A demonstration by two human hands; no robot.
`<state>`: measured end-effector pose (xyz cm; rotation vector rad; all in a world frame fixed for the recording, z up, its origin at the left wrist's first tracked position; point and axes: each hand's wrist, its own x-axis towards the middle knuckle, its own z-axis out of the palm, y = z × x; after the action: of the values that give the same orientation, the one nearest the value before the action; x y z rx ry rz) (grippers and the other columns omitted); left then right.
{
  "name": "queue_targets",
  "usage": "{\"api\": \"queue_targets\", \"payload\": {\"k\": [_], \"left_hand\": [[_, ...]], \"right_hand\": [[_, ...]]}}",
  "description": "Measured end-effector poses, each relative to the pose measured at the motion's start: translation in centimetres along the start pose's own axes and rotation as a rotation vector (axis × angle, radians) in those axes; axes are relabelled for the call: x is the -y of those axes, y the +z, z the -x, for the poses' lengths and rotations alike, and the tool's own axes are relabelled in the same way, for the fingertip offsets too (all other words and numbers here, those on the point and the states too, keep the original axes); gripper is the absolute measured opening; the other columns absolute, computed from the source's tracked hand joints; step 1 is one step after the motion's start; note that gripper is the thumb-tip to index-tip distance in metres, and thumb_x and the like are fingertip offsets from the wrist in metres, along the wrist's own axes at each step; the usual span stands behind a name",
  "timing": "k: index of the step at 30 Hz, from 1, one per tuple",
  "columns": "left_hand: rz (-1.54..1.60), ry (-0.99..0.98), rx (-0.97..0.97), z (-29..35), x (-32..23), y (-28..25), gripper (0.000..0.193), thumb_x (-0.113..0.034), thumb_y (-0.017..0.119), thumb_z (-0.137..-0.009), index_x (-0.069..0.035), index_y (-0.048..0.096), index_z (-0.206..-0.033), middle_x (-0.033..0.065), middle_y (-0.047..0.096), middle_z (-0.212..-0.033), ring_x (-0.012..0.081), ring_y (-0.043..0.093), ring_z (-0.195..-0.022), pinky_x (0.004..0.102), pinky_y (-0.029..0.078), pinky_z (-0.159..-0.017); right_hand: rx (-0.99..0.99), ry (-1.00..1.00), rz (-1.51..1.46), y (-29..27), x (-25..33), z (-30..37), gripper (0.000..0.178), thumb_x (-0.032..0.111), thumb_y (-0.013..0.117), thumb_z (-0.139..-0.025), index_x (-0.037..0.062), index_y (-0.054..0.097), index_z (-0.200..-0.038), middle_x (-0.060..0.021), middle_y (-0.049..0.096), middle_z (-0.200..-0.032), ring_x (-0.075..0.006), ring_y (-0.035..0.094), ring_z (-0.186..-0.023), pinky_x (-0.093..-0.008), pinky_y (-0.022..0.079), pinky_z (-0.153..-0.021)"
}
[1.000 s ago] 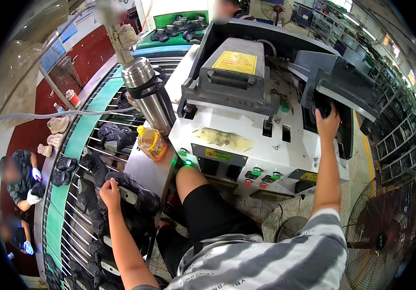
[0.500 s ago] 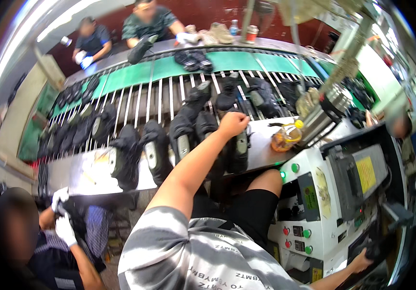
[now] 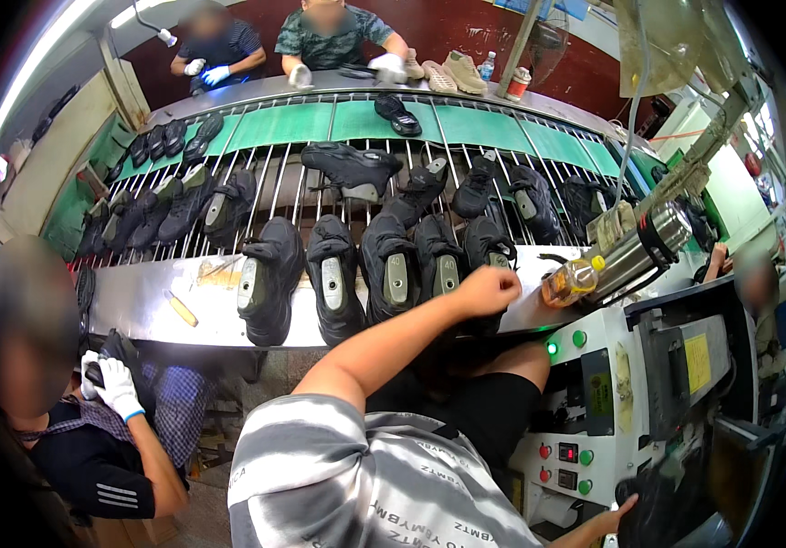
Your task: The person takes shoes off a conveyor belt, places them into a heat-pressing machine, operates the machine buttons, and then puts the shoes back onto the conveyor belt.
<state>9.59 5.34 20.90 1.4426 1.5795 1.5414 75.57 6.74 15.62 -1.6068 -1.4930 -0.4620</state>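
My left hand is curled closed in front of the rightmost shoe in the near row; its fingertips are hidden, so I cannot tell whether it grips anything. More black shoes with grey lasts in their openings, such as this black shoe, line the metal ledge to its left. At the lower right, my right hand is at a dark, shoe-like object beside the white machine. Only part of that hand shows, and the object's outline is lost in shadow.
Beyond the ledge runs a roller conveyor with more shoes and a green belt. A yellow-capped bottle and steel flask stand right of my left hand. A yellow-handled tool lies left. Gloved co-workers sit at left and far side.
My left hand has come down and nearer, from above the rightmost shoe to its front. My right hand has shifted left and lower. The far co-worker no longer holds up a shoe; the view has turned.
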Motion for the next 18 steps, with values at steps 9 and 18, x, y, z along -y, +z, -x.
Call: {"api": "queue_targets", "payload": {"k": [9,18], "left_hand": [[0.651,0.153,0.358,10.6,-9.3,-0.3,0.102,-0.036,0.082,-0.075,-0.005,0.022,-0.152,0.0142,0.036,-0.149,0.0251,0.036,-0.136,0.0408,0.03,-0.111],[0.833,0.226,-0.707,21.3,-14.6,-16.1,0.087,-0.046,0.056,-0.075,0.001,0.033,-0.144,0.0194,0.047,-0.14,0.0332,0.05,-0.127,0.046,0.042,-0.107]], "right_hand": [[0.992,0.394,-1.958,7.8,29.8,-0.8,0.083,0.031,0.064,-0.065,-0.0021,0.043,-0.138,-0.018,0.05,-0.136,-0.0358,0.048,-0.125,-0.0468,0.037,-0.109],[1.166,-1.206,-1.29,-1.9,58.4,-0.6,0.058,0.035,0.074,-0.077,0.0055,0.058,-0.125,-0.0184,0.048,-0.136,-0.0385,0.042,-0.13,-0.0438,0.035,-0.108]]}}
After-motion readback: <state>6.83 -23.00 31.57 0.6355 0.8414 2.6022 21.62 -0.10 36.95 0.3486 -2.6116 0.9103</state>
